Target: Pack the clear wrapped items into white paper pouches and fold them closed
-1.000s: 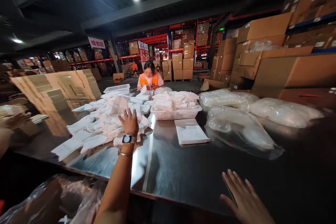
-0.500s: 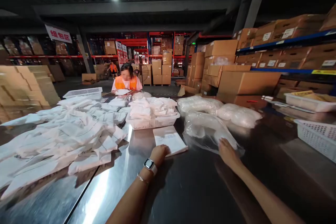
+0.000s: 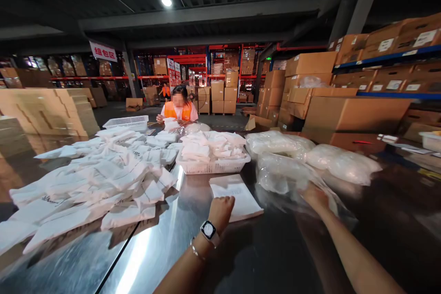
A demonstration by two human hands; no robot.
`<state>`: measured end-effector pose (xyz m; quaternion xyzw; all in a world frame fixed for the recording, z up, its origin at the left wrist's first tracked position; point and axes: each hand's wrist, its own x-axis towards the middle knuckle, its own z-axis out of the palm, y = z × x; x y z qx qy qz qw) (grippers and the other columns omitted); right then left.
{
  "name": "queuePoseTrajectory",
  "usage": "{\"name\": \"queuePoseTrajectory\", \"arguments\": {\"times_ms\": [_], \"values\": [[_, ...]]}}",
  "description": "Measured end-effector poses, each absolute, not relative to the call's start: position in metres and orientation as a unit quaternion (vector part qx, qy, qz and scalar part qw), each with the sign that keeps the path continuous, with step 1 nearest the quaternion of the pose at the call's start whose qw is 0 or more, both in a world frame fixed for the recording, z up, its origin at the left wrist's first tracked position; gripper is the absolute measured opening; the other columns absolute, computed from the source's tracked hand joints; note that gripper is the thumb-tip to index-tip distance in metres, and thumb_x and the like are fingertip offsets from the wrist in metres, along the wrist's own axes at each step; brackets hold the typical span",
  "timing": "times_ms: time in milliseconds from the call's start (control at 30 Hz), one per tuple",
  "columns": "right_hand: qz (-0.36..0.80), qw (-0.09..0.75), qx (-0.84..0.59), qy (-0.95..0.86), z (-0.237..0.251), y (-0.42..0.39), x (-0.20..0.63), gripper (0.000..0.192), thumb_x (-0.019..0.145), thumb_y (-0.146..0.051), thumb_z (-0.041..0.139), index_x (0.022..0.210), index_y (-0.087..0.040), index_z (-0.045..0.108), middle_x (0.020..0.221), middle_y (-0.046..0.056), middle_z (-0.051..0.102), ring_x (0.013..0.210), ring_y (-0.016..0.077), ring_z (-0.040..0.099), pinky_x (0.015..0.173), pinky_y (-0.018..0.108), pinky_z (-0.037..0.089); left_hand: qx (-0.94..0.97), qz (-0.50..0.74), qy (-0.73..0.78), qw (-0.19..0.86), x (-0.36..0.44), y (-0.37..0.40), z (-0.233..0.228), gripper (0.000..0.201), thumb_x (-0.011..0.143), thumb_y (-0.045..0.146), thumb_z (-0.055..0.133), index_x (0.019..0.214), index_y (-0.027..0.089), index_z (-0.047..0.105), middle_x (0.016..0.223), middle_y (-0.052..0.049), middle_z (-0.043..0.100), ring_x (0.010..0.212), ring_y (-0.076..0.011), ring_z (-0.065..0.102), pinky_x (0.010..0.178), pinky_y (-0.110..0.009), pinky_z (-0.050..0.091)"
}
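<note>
Curled into a loose fist, the left hand (image 3: 221, 209) rests its grip on the near edge of a flat stack of white sheets (image 3: 235, 196) lying on the shiny metal counter (image 3: 148, 248); a watch (image 3: 208, 230) and a thin bracelet (image 3: 195, 251) sit on that wrist. Just to the right of the sheets, the right hand (image 3: 315, 197) presses into a clear plastic bag (image 3: 292, 179), its fingers sunk in the crinkled film, so I cannot tell whether the grip is closed on the film or only laid on it. Right behind the sheets stands a white basket (image 3: 213, 165) heaped with folded white packets. Left of the sheets, a wide pile of white bags (image 3: 103, 183) spreads across the counter, and beyond that pile lies an empty white tray (image 3: 127, 122). Behind and to the right of the sheets lie more filled clear bags (image 3: 339, 163). Far behind the basket, a person in an orange vest (image 3: 178, 109) sits at the counter's far end. Cardboard boxes (image 3: 354, 110) are stacked on the right, well behind the sheets.
</note>
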<state>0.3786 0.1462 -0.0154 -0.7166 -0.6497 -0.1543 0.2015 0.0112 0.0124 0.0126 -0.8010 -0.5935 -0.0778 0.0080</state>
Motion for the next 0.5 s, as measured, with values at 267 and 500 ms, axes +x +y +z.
{"name": "queuePoseTrajectory", "arguments": {"times_ms": [267,500], "values": [[-0.168,0.147,-0.750,-0.623,-0.028,0.114,0.352,0.031,0.086,-0.024,0.048,0.109,-0.014,0.068,0.121,0.019,0.061,0.123,0.0371,0.047,0.101,0.057,0.032,-0.920,-0.052,-0.387,-0.024,0.047,-0.028,0.003,0.024,0.088,0.017,0.052,0.112,0.020,0.055,0.090,-0.005,0.070,0.080,-0.0214,0.067,0.064,-0.026,0.046],[-0.093,0.070,-0.697,-0.708,0.000,0.090,0.336,0.026,0.083,-0.015,0.046,0.097,-0.019,0.068,0.093,0.011,0.072,0.085,0.0250,0.068,0.069,0.032,0.045,-0.856,-0.012,-0.516,-0.020,0.036,-0.013,0.007,0.020,0.088,0.012,0.050,0.099,0.014,0.067,0.092,-0.012,0.069,0.085,-0.0241,0.067,0.070,-0.033,0.051]]}}
